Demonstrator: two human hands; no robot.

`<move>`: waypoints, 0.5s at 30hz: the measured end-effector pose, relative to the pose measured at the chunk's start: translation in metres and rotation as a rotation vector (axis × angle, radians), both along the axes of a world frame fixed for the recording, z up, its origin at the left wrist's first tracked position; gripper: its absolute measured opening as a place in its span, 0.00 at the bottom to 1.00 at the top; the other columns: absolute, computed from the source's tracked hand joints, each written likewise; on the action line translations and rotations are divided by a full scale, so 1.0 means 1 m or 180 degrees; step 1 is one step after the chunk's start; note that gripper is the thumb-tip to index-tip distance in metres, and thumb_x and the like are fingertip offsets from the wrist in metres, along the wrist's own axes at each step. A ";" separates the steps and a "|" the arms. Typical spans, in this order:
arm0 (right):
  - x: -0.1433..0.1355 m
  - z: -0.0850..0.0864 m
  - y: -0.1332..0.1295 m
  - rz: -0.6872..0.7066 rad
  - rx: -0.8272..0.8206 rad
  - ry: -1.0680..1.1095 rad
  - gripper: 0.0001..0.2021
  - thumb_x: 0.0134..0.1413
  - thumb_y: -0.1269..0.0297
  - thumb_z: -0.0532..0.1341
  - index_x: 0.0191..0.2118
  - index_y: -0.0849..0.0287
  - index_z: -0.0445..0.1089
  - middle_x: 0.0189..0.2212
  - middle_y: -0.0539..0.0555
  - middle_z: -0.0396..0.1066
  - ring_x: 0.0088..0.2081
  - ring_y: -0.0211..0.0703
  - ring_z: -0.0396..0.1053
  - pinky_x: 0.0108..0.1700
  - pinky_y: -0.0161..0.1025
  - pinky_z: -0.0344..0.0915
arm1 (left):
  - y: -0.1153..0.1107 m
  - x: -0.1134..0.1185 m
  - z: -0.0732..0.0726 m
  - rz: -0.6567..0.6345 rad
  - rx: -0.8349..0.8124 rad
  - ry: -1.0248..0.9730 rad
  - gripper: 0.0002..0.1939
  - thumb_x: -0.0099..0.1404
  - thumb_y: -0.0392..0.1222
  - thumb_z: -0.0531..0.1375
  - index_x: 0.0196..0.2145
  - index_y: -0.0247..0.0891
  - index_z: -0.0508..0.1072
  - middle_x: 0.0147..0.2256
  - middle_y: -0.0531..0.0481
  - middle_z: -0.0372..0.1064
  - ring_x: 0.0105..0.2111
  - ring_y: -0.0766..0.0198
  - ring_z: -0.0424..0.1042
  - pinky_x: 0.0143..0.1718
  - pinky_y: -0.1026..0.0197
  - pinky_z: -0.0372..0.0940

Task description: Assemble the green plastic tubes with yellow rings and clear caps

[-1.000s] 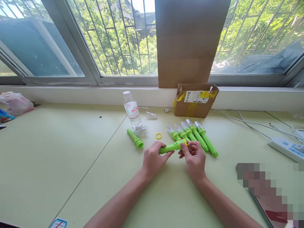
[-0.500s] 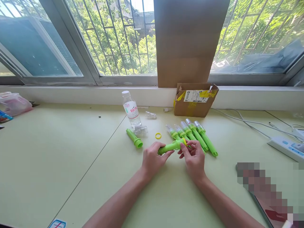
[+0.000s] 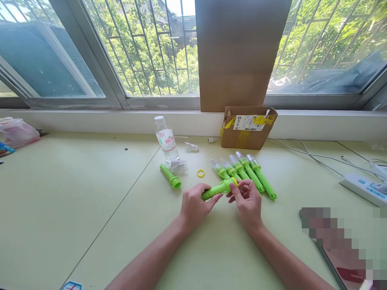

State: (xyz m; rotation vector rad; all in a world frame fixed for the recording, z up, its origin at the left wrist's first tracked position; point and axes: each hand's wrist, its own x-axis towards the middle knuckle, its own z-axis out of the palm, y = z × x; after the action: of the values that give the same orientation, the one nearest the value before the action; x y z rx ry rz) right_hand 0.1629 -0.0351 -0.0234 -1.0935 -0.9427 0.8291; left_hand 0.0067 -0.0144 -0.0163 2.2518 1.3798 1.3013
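My left hand (image 3: 195, 204) is wrapped round a green plastic tube (image 3: 216, 191), which lies nearly level above the table. With thumb and fingers, my right hand (image 3: 246, 201) pinches a yellow ring (image 3: 235, 182) at the tube's right end. Part of that end is hidden behind my fingers. Just beyond my hands, several green tubes with clear caps (image 3: 254, 173) lie side by side. A loose yellow ring (image 3: 200, 173) rests flat on the table. To its left lies another green tube (image 3: 170, 176), uncapped, its threaded end towards me.
A water bottle (image 3: 167, 141) stands behind the loose tube, with clear plastic caps (image 3: 179, 165) at its foot. Farther back is a cardboard box (image 3: 243, 135). Cables and a power strip (image 3: 363, 189) lie on the right, above a dark phone-like slab (image 3: 332, 262). A plastic bag (image 3: 18, 133) sits far left.
Both hands stay nearly in place on the green tube and its yellow ring. The tube's angle has shifted slightly, and the whole view has moved a touch left.
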 end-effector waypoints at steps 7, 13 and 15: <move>0.001 0.003 -0.001 0.0040 0.0054 0.0014 0.15 0.50 0.57 0.67 0.30 0.57 0.60 0.38 0.55 0.73 0.23 0.38 0.72 0.21 0.36 0.70 | -0.001 0.002 -0.001 0.0029 -0.0072 -0.0001 0.13 0.56 0.50 0.64 0.28 0.37 0.70 0.24 0.53 0.70 0.21 0.69 0.65 0.24 0.66 0.60; 0.003 0.004 -0.002 0.0045 0.0104 -0.0081 0.15 0.49 0.56 0.67 0.30 0.57 0.60 0.40 0.56 0.73 0.21 0.35 0.70 0.22 0.36 0.70 | 0.001 0.002 -0.002 -0.0001 -0.0138 0.0118 0.12 0.58 0.49 0.63 0.31 0.38 0.69 0.27 0.53 0.70 0.22 0.69 0.66 0.25 0.66 0.61; 0.004 0.006 -0.002 0.0082 0.0145 -0.0070 0.15 0.50 0.57 0.67 0.30 0.57 0.59 0.41 0.56 0.72 0.21 0.35 0.70 0.22 0.36 0.70 | 0.000 0.003 -0.001 0.0014 -0.0048 0.0080 0.11 0.58 0.49 0.63 0.32 0.38 0.68 0.28 0.52 0.71 0.24 0.68 0.68 0.27 0.65 0.62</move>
State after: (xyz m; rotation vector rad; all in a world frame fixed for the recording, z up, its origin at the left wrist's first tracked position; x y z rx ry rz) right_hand 0.1668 -0.0375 -0.0173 -1.0549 -0.9912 0.8144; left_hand 0.0099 -0.0143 -0.0176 2.2639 1.3988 1.2639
